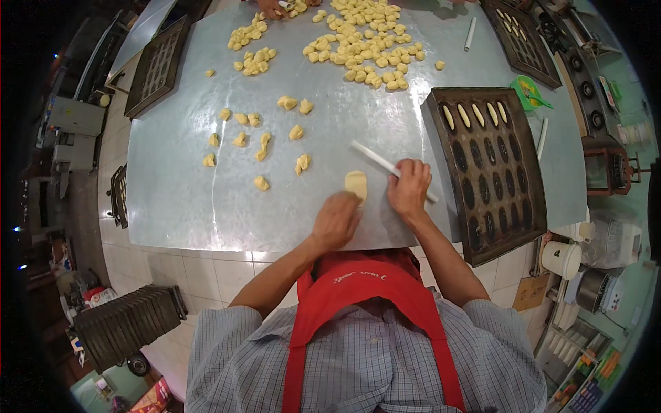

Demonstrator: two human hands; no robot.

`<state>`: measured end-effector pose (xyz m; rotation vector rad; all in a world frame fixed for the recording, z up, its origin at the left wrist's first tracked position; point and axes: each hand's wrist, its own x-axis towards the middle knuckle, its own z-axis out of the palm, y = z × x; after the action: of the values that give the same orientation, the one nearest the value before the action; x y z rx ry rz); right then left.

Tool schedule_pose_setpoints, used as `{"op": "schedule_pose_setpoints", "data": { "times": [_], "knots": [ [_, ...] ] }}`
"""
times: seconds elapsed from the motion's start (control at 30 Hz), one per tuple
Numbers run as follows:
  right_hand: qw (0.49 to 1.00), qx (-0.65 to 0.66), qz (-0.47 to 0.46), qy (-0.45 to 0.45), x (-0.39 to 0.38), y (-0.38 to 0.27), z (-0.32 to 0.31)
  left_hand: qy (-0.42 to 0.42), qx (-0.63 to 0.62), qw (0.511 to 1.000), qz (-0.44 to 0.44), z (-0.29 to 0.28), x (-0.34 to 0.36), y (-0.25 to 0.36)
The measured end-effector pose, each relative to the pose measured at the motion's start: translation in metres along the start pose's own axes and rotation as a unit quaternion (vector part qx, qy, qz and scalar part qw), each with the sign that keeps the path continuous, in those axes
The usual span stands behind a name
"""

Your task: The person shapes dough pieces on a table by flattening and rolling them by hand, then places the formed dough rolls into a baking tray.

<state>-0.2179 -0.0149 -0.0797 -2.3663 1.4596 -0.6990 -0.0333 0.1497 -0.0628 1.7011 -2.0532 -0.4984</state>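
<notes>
On the steel table [206, 220], a flattened oval of pale dough [356, 182] lies in front of me, with my left hand [337, 220] at its lower edge, fingers curled and blurred. My right hand [410, 189] grips a thin white rolling pin [372, 155], which lies diagonally just right of the flattened piece. Several small loose lumps of yellow dough [261, 182] are scattered to the left. At my right a dark moulded pan [485, 206] has a row of pale dough strips along its far end and dark oval hollows below them.
Dough balls [365, 48] cover the far table, where another person's hands [272, 10] work. More pans [155, 69] [523, 41], a green container [525, 93] and spare pins [470, 34] sit around the edges. A tray rack [124, 323] and white buckets [561, 258] flank the table.
</notes>
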Motion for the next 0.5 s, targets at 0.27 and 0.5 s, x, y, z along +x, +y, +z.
{"op": "schedule_pose_setpoints", "data": {
  "times": [0.27, 0.5],
  "knots": [
    [0.969, 0.010, -0.246, -0.028, -0.067, -0.034, 0.009, 0.099, -0.034, 0.993, -0.052, 0.014, -0.007, -0.012],
    [0.944, -0.059, -0.081, -0.313, 0.017, -0.080, 0.019, 0.091, -0.073, 0.991, -0.070, -0.018, -0.013, 0.006]
  ]
}}
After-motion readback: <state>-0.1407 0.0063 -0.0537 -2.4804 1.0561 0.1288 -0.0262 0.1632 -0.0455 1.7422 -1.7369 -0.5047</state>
